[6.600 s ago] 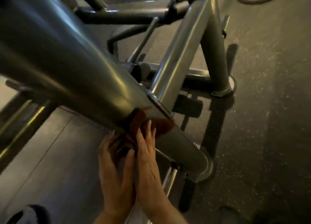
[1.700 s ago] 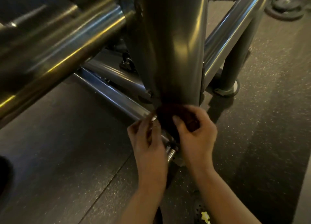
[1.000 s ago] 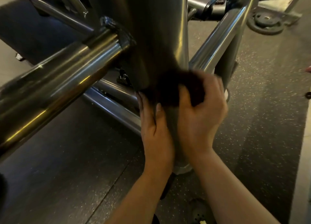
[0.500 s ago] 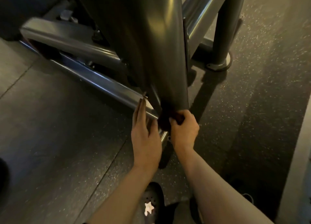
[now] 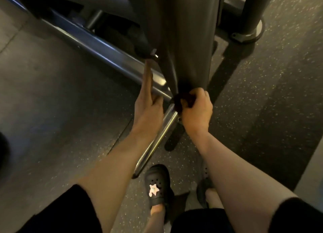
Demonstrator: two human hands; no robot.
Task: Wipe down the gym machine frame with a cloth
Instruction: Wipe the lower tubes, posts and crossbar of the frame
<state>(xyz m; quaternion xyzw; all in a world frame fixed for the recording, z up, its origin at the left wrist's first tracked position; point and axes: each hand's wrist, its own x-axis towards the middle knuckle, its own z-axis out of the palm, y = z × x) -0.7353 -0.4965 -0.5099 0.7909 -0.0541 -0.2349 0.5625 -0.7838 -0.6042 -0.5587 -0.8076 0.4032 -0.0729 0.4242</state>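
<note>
Head view: right hand grips dark bunched cloth at base of thick grey metal upright; left hand flat, fingers straight; wiping midway, other tubes likely left.

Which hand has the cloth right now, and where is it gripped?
The right hand grips the dark cloth, bunched in its curled fingers, at the frame tube's bottom. The left hand holds nothing.

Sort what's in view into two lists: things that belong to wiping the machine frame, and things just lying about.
Part of the job:
- cloth, bunched in the right hand
- big frame post it is wiping
- left hand, fingers straight, beside the post
- lower rail

Not part of it:
- black shoe with a star charm
- speckled floor
</note>
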